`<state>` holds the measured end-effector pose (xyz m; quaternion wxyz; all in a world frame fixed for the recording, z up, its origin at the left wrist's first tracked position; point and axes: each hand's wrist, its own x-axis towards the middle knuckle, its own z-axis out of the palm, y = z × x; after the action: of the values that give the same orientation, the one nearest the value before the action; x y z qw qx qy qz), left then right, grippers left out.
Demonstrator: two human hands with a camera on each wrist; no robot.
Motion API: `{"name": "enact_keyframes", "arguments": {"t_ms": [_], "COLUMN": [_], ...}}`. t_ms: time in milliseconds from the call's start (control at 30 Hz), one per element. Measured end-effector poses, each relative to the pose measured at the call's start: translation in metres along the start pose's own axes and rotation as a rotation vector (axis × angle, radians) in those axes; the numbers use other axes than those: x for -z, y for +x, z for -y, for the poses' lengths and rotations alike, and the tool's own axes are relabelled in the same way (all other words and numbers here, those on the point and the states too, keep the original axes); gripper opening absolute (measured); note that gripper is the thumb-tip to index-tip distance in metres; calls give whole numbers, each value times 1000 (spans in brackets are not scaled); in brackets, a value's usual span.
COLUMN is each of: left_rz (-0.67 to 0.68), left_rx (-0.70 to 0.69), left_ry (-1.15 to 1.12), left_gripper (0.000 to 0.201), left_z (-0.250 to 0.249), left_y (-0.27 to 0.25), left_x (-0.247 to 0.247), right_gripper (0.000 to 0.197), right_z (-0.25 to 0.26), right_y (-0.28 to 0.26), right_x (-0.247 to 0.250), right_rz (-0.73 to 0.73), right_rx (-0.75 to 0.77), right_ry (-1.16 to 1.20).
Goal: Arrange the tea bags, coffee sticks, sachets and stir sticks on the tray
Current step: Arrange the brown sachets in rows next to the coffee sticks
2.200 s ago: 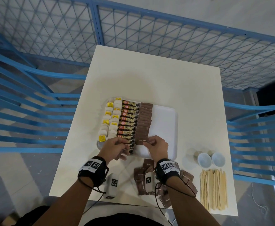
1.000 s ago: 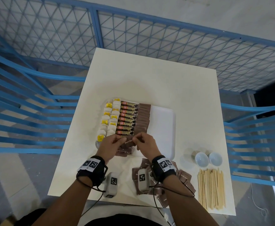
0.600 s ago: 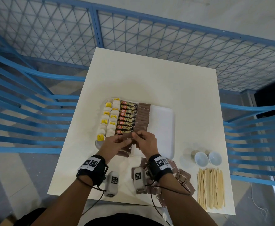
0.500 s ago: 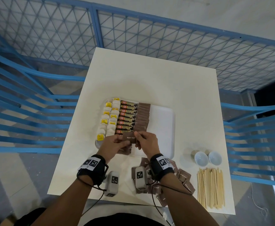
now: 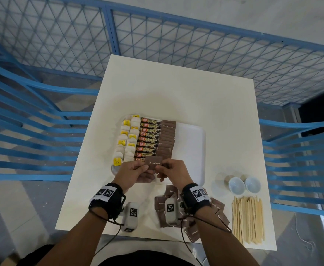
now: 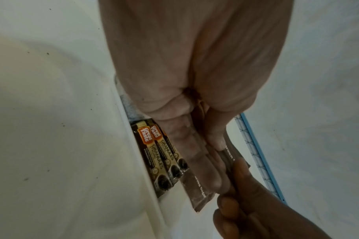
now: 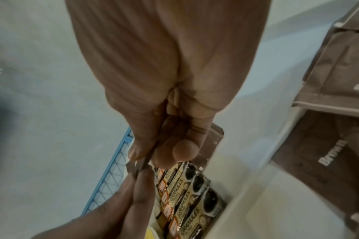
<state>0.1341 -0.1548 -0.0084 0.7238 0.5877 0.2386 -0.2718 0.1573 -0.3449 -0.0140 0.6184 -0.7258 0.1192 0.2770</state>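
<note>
**Brown sugar sachet held between both my hands over the tray**

In the head view, just below the centre of the frame, my left hand (image 5: 133,172) and my right hand (image 5: 173,170) meet above the near edge of the white tray (image 5: 190,148). Each pinches one end of a single brown sugar sachet (image 5: 154,163), thumb against fingers, with its printed face up. In the left wrist view the fingers (image 6: 197,155) of my left hand are also curled round more brown sachets stacked in the palm; the one being pinched stands edge-on there, with my right fingertips closing on its far end at the lower right.

On the tray, from left to right across the middle of the head view, lie two columns of tea bags (image 5: 127,140) with yellow tags, a column of coffee sticks (image 5: 149,139) and a column of overlapping brown sachets (image 5: 166,139). The right part of the tray is bare white.

Toward the bottom of the frame, under my right wrist, a loose pile of brown sachets (image 5: 217,210) lies on the white counter (image 5: 176,89). At the lower right lies a bundle of wooden stir sticks (image 5: 248,219), side by side, with two small white cups (image 5: 244,185) on the counter just above them.
</note>
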Motion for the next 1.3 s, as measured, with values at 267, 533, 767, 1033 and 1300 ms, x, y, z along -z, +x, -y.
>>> {"name": "enact_keyframes", "arguments": {"t_ms": [267,533,767,1033,1300], "left_rz": [-91,-99,-95,-67,60], "left_rx": [46,72,56,31,-76], "left_ry": [69,102,138,232,470], "left_gripper": [18,22,19,14,11], "left_z": [2,5,5,10,22], "left_y": [-3,-3,-3,-4,-14], "left_x": [8,11,14,14,4], "right_gripper": [7,16,20,23,8], "right_z": [-21,-33,-33,-31,-36], "right_y": [-2,4,5,-1,-41], "right_x": [21,14,5,7,16], "right_rz": [-273,-355,-403,-460,-550], "right_rx": [-42,-5,-36,-41,-9], "right_ry": [-70,-373,-405,-385,-234]}}
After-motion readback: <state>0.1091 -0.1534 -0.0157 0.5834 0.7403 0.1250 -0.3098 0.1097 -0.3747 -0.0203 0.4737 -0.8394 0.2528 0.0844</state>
